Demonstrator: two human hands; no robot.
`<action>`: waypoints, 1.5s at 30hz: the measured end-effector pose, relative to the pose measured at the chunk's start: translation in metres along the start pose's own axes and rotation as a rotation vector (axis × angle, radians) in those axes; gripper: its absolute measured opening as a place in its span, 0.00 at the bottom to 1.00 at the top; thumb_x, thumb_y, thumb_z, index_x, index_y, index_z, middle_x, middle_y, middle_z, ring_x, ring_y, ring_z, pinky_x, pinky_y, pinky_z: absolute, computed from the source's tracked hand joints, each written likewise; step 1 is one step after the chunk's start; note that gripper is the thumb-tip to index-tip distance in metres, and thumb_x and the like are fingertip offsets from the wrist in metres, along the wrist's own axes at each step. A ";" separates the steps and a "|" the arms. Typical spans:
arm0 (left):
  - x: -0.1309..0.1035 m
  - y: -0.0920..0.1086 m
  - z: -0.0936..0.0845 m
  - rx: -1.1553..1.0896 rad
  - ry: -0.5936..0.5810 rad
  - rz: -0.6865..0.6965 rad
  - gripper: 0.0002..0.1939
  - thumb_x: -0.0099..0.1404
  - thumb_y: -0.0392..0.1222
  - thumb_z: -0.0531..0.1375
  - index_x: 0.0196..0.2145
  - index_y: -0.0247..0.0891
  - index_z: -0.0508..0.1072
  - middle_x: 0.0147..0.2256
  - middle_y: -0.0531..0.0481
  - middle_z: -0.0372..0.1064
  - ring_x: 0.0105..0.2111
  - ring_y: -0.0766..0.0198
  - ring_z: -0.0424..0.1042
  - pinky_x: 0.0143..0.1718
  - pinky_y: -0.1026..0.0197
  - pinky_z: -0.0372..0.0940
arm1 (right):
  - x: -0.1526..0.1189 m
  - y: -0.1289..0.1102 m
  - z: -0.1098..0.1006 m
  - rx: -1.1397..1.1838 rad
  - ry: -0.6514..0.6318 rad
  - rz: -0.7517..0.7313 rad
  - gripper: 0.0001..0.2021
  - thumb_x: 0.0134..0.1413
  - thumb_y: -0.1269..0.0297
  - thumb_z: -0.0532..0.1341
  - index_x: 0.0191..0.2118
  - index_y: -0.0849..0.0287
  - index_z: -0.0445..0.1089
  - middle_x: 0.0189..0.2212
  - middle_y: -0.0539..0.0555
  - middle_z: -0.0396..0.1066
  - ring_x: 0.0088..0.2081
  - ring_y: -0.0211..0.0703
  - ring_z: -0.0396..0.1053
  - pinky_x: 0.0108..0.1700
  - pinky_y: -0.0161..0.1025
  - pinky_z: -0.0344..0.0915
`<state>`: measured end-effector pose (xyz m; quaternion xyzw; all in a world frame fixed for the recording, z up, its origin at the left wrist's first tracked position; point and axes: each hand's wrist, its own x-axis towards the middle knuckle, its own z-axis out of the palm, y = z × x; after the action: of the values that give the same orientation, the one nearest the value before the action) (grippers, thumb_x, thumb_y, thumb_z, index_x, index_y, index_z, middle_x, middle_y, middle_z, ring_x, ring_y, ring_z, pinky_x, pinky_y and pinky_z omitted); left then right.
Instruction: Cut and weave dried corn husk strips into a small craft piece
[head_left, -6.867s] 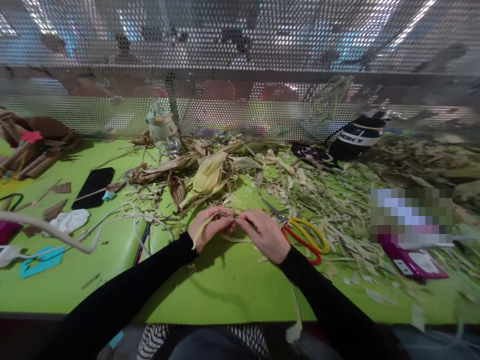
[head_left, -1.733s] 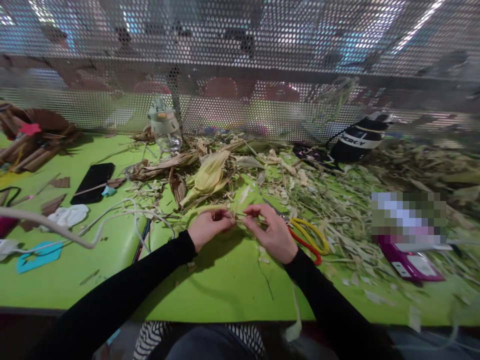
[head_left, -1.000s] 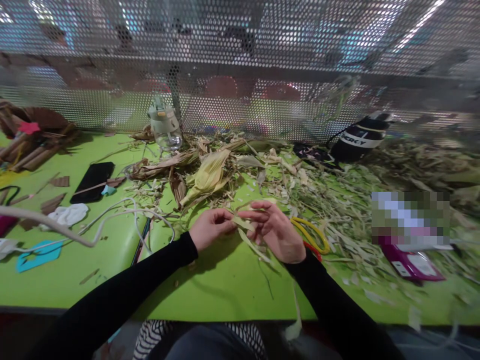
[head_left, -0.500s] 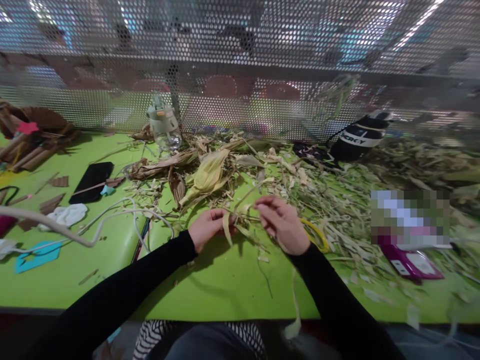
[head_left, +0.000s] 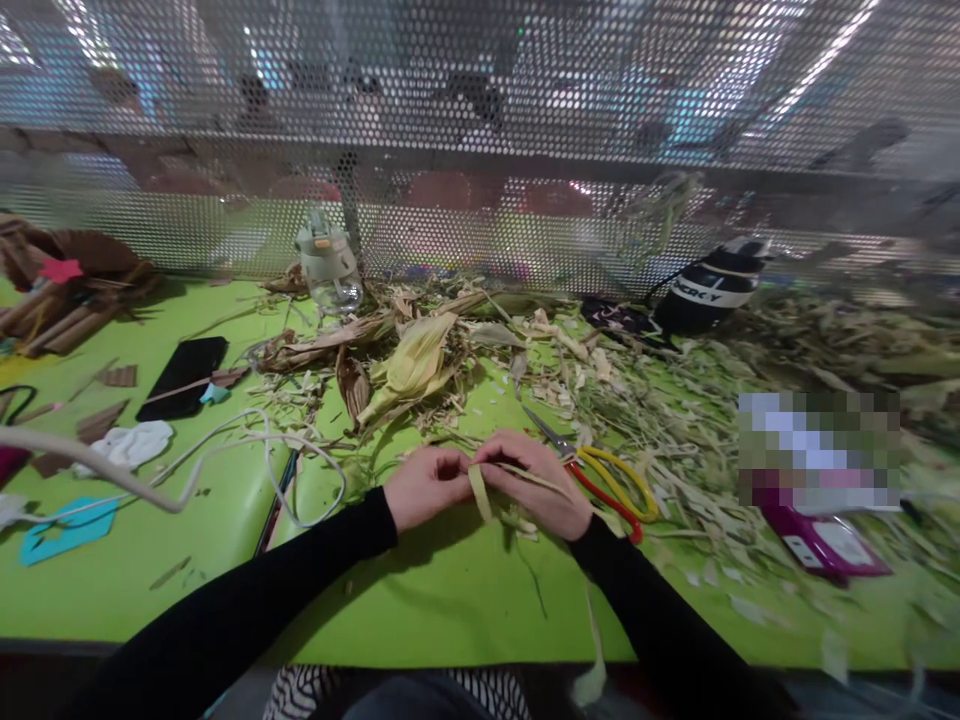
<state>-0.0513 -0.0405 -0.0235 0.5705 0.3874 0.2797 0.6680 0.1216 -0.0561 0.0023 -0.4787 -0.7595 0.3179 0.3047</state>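
Observation:
Low over the green table, my left hand (head_left: 431, 487) and my right hand (head_left: 529, 480) meet at the fingertips. Both are closed on a pale husk strip (head_left: 481, 494), which loops down between them; loose ends run back across my right palm. Scissors (head_left: 615, 485) with red and yellow handles lie beside my right hand, their blades pointing away to the back left. Beyond my hands rests a yellow-green husk bundle (head_left: 417, 362) among dry brown husks (head_left: 352, 385).
Husk scraps (head_left: 675, 440) cover the right side. A clear bottle (head_left: 330, 265) and a black bottle (head_left: 709, 290) stand at the back, before a perforated metal screen (head_left: 480, 130). A black phone (head_left: 184, 378), white cable (head_left: 262, 435) and white tissue (head_left: 135, 445) lie left; a purple packet (head_left: 832, 545) lies right.
My right hand has moved left and slightly down, and its fingertips now meet those of my left hand. The scissors' blades and red handle have come into view.

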 end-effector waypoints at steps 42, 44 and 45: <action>-0.001 -0.003 0.001 -0.417 0.029 -0.183 0.17 0.47 0.45 0.69 0.24 0.34 0.66 0.20 0.54 0.67 0.22 0.71 0.69 0.28 0.67 0.63 | -0.007 -0.005 -0.003 -0.237 0.260 -0.254 0.13 0.61 0.56 0.53 0.36 0.57 0.70 0.26 0.51 0.68 0.28 0.38 0.64 0.30 0.35 0.60; -0.001 -0.003 0.001 -0.434 0.024 -0.196 0.17 0.48 0.45 0.69 0.24 0.34 0.65 0.20 0.54 0.67 0.22 0.71 0.69 0.28 0.67 0.63 | -0.006 -0.005 -0.005 -0.310 0.211 -0.260 0.12 0.60 0.57 0.55 0.33 0.58 0.71 0.23 0.51 0.66 0.27 0.38 0.62 0.28 0.35 0.58; -0.001 -0.003 0.001 -0.439 0.023 -0.199 0.16 0.48 0.45 0.68 0.24 0.34 0.65 0.21 0.54 0.67 0.22 0.71 0.69 0.28 0.67 0.63 | -0.006 -0.005 -0.006 -0.329 0.186 -0.258 0.13 0.60 0.56 0.55 0.32 0.58 0.71 0.23 0.51 0.66 0.26 0.38 0.61 0.28 0.35 0.57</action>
<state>-0.0516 -0.0423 -0.0259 0.3675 0.3793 0.2967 0.7956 0.1260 -0.0617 0.0089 -0.4481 -0.8246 0.1029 0.3295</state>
